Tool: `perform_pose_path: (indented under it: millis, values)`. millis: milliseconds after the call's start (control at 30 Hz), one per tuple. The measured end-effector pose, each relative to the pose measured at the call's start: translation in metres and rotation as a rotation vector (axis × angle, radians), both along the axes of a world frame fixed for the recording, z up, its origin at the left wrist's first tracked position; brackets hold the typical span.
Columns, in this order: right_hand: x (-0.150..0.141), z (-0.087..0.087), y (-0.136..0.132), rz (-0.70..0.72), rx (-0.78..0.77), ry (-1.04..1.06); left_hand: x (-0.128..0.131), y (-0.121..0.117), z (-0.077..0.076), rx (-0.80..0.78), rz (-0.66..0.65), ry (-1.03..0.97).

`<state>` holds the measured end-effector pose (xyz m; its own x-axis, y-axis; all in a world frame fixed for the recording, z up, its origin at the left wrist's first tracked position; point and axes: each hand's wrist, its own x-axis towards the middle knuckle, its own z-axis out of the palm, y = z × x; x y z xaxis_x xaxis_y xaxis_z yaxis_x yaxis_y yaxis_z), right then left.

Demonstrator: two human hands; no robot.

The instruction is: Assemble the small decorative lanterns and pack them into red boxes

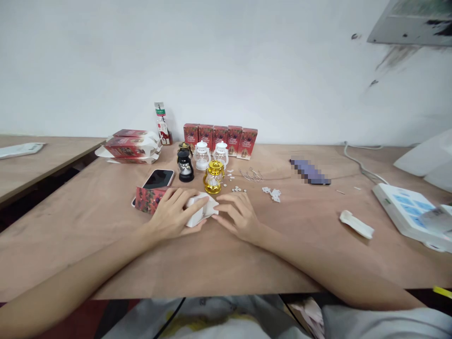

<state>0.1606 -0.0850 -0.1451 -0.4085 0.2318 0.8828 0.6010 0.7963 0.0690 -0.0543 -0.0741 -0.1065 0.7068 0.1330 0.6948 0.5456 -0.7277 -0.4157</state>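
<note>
My left hand (172, 214) is wrapped round a small cardboard carton (147, 199) lying on its side, red and printed, with white open flaps (203, 207) at its right end. The fingers of my right hand (240, 216) are bent and pinch the edge of those flaps. Just beyond the hands stands a gold mini lantern (213, 179). Behind it are two white lanterns (202, 156), and to its left a black lantern (185, 165) partly covers a darker gold-trimmed one (183, 147). What is inside the carton is hidden.
Several red cartons (220, 137) stand upright by the wall. Flattened cartons (130, 145) are stacked left, near a bottle (163, 129). A phone (159, 179) lies beside my carton. Wire handles (252, 175), button cells (239, 189), white plastic bits (273, 193) and a white device (413, 212) lie rightward.
</note>
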Motion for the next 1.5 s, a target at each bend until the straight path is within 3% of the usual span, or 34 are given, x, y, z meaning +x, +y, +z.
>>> perform_pose_path:
  millis: [333, 467, 667, 933, 1333, 1500]
  values:
    - [0.008, 0.001, 0.003, 0.333, -0.424, 0.047, -0.003, -0.002, -0.002, 0.002, -0.083, -0.046]
    - [0.012, 0.002, 0.006, 0.45, -0.483, 0.079, -0.003, -0.003, -0.001, 0.012, -0.148, -0.093]
    - [0.006, 0.005, 0.001, 0.517, -0.567, 0.115, 0.001, -0.007, -0.002, -0.01, -0.207, -0.116]
    - [-0.011, -0.004, -0.012, 0.669, -1.052, 0.378, 0.006, -0.009, -0.009, -0.046, -0.277, -0.121]
    - [-0.015, -0.007, -0.014, 0.673, -1.076, 0.464, 0.006, -0.006, -0.013, -0.022, -0.322, -0.119]
    - [-0.017, -0.01, -0.012, 0.677, -1.129, 0.494, 0.007, -0.009, -0.017, 0.003, -0.399, -0.131]
